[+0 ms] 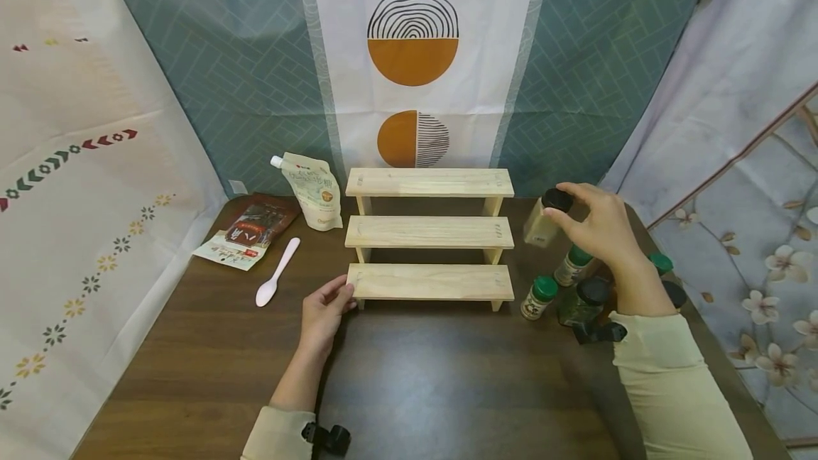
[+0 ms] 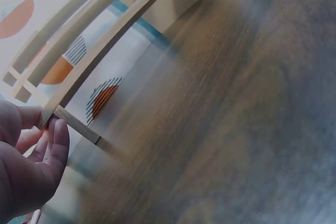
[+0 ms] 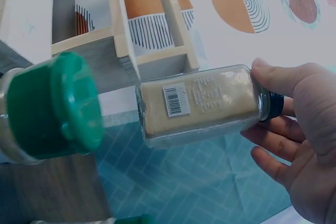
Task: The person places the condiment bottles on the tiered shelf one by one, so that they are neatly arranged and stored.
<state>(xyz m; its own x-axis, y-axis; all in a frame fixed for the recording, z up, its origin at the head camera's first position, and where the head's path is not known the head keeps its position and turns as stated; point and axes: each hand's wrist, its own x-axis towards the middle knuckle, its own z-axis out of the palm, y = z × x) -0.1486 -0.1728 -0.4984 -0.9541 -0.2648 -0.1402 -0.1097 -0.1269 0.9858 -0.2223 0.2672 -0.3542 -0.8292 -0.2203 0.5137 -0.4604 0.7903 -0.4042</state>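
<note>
A three-tier wooden shelf stands on the table in the head view. My left hand pinches the left end of its lowest board, thumb on top. To the right of the shelf, my right hand grips a square glass spice jar at its black lid. Tan powder and a barcode label show in the jar. Nearer the front, a green-capped spice bottle, another green-capped bottle and a black-lidded jar stand below my right wrist.
Left of the shelf are a spouted pouch, a brown packet and a white spoon. Another green cap and a black lid show past my right forearm. Curtains hang behind and on both sides.
</note>
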